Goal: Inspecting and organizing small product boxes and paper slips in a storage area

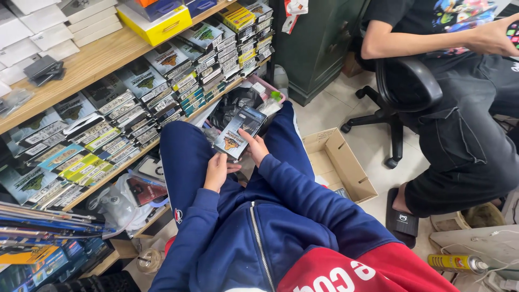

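I sit low with my knees in blue trousers in front of a wooden shelf. Both hands hold a flat dark retail box point(238, 132) with a grey window and an orange picture. My left hand point(217, 171) grips its near lower corner. My right hand point(254, 147) holds its right edge, thumb on top. The box hovers between my knees, above a pink basket point(263, 87) with black bags in it.
Wooden shelves point(92, 62) on the left carry rows of similar flat boxes stacked on edge. An open cardboard box point(340, 165) lies on the tiled floor to the right. Another person sits on a black office chair point(403, 89) at upper right. A yellow spray can point(457, 263) lies at lower right.
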